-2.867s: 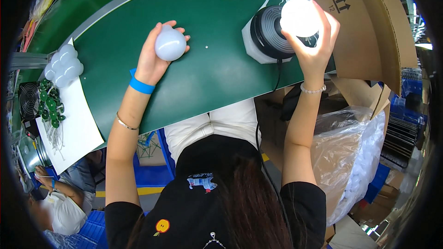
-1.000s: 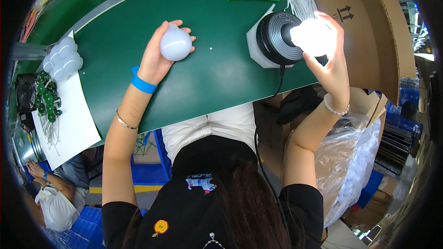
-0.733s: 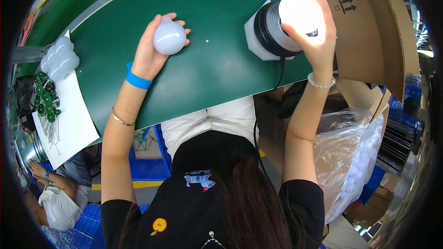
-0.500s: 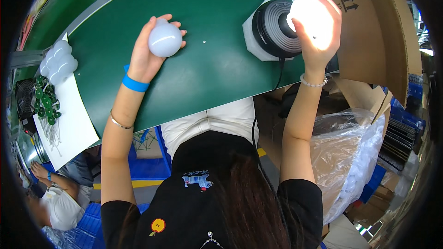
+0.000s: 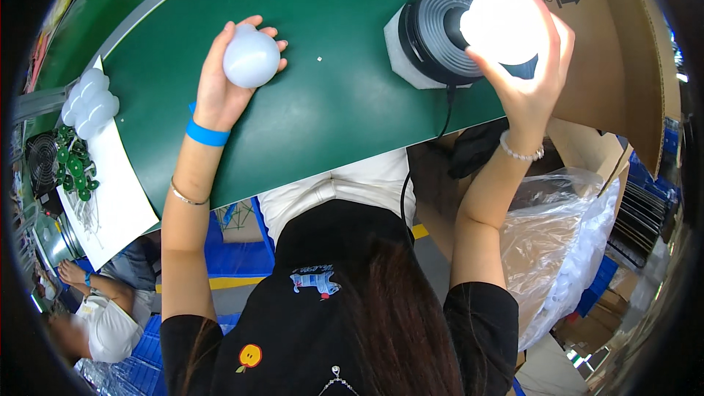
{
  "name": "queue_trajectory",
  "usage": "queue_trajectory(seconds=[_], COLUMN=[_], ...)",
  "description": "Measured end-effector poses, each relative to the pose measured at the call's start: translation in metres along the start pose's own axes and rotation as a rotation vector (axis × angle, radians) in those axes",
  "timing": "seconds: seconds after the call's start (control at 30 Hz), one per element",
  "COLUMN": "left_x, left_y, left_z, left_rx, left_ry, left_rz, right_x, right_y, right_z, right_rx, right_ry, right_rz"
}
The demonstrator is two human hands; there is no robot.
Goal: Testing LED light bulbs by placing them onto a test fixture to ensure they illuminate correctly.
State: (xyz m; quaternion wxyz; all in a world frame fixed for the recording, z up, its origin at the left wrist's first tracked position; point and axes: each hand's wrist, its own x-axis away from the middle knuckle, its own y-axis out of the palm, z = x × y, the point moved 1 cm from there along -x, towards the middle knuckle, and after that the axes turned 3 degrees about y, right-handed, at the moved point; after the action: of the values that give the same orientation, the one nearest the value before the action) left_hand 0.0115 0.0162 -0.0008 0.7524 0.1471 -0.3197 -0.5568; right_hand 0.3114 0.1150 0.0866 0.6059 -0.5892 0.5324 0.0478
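Observation:
My left hand [image 5: 218, 81] holds an unlit white bulb [image 5: 251, 57] just above the green table [image 5: 330, 110]. A blue band circles that wrist. My right hand [image 5: 529, 77] grips a glowing white bulb [image 5: 503, 26] seated at the black round socket fixture [image 5: 433, 37], which rests on a white base. A black cable runs from the fixture down over the table's near edge.
Several white bulbs [image 5: 88, 100] and green round circuit boards [image 5: 73, 172] lie at the left on a white sheet [image 5: 117, 198]. A cardboard box [image 5: 609, 51] stands at the right, a clear plastic bag [image 5: 557, 242] below it. Another person [image 5: 95, 315] sits lower left.
The lit bulb in my right hand shifted slightly about the socket fixture and stays lit. My left hand keeps the unlit bulb in about the same spot.

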Motion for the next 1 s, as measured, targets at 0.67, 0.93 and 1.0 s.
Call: queue_trajectory(seconds=[0.67,0.93,1.0], left_x=[0.0,0.0,0.0], left_y=[-0.001,-0.002,-0.001], left_z=[-0.001,-0.001,-0.001], left_rx=[-0.014,-0.001,0.003], left_ry=[0.001,-0.005,-0.002], left_rz=[-0.018,-0.011,-0.025], right_x=[0.007,-0.004,-0.004], right_y=[0.001,0.02,0.023], right_z=[0.002,0.009,0.014], right_rx=[-0.034,-0.065,-0.181], right_ry=[-0.014,-0.073,0.044], right_rz=[0.019,0.138,0.096])
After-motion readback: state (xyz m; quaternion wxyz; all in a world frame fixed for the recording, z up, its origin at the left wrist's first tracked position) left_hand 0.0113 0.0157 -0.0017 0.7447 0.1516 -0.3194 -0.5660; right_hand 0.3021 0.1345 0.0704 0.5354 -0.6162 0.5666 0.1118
